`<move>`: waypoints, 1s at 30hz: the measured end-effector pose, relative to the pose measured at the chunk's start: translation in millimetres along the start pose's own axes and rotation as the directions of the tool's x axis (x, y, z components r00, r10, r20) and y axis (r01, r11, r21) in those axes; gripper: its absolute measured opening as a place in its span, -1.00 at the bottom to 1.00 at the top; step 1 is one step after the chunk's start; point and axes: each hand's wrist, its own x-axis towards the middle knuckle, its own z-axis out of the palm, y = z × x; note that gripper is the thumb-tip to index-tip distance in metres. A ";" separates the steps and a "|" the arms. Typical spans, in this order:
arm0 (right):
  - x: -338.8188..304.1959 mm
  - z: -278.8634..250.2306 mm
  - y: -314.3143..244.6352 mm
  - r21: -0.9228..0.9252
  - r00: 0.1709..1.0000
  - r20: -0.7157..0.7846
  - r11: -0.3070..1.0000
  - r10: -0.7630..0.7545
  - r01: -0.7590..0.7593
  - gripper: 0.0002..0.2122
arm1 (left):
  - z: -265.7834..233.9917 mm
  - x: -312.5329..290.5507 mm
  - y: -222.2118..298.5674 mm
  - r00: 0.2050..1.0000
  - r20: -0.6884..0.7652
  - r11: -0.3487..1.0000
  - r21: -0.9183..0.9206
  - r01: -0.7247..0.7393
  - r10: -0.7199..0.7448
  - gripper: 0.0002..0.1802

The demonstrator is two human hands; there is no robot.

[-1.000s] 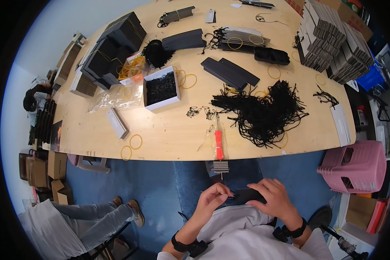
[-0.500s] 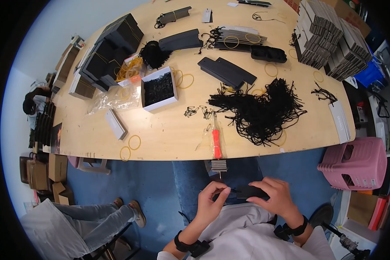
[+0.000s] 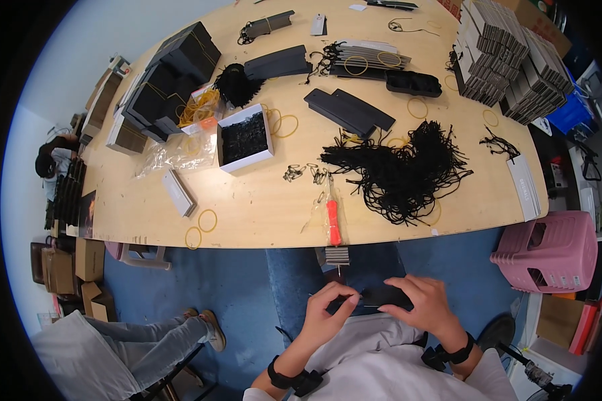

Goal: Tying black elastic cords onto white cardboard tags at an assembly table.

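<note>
Over my lap, my right hand (image 3: 425, 304) grips a dark hang tag (image 3: 384, 295) between thumb and fingers. To its left, my left hand (image 3: 329, 313) is closed in a pinch at a thin black cord (image 3: 358, 295) by the tag's end. The cord is small and partly hidden by the fingers. Just beyond my hands, a grey layered block with a metal pin (image 3: 337, 256) sits at the table's edge. On the table lie a red-handled tool (image 3: 333, 220), a heap of black cords (image 3: 415, 175) and small metal pins (image 3: 304, 172).
A white box (image 3: 249, 164) holds small black pieces. Dark tags (image 3: 348, 112) lie beyond the cords. Stacked tags (image 3: 491, 53) rise at the far right, dark stacks (image 3: 174, 77) at the left. A pink stool (image 3: 548, 250) stands right; another person's legs (image 3: 160, 341) show left.
The dark tag has tilted, so its face shows less than before. My hands stay almost in place, with the left still pinching beside the tag.
</note>
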 end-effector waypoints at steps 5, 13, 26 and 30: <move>-2.9 6.2 3.0 0.015 0.999 -0.043 0.999 -0.027 0.028 -0.64 | 3.3 1.1 4.9 0.969 -0.069 0.921 0.335 -0.200 0.236 -0.91; -1.7 4.4 1.4 0.035 0.997 -0.068 0.999 -0.019 0.022 -0.65 | -2.4 1.2 3.6 0.984 0.039 0.955 0.239 -0.177 0.172 -0.89; -1.6 6.6 0.1 0.057 0.997 -0.076 0.998 -0.010 0.015 -0.65 | 2.9 0.5 -4.9 0.994 -0.016 0.954 -0.279 -0.110 0.109 -0.96; -1.5 6.3 -0.1 0.028 0.997 -0.081 0.999 -0.017 0.020 -0.65 | 2.9 -2.5 -3.2 0.975 -0.040 0.969 -0.106 -0.223 0.220 -0.90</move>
